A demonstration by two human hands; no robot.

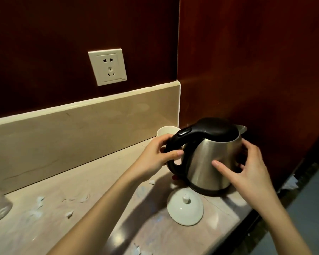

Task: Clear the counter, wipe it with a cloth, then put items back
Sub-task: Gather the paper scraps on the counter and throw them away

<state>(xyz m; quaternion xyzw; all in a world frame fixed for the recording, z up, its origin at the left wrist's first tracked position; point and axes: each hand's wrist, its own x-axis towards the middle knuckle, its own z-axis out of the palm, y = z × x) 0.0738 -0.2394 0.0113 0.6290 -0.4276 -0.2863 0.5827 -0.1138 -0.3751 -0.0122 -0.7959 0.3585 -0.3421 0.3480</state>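
The steel kettle [208,155] had a black lid; the left hand [155,159] gripped its handle, and the right hand [247,168] spread its fingers wide on the side.

The kettle [208,157] has a brushed silver steel body, with a glossy black lid, handle and base ring, and a small red spot low at its 8 o'clock side. At 6 o'clock from it lies a plain white ceramic lid [185,208] with a white knob. At 10 o'clock from the kettle stands a white paper cup [167,132]. The tabletop [81,190] is pale beige-pink stone with faint veining, dotted with whitish-blue scraps [69,214]. The upstand [72,133] behind is tan marble with a cream top edge. The wall panels [247,61] are dark reddish-brown wood. The wall socket [107,67] is ivory white.
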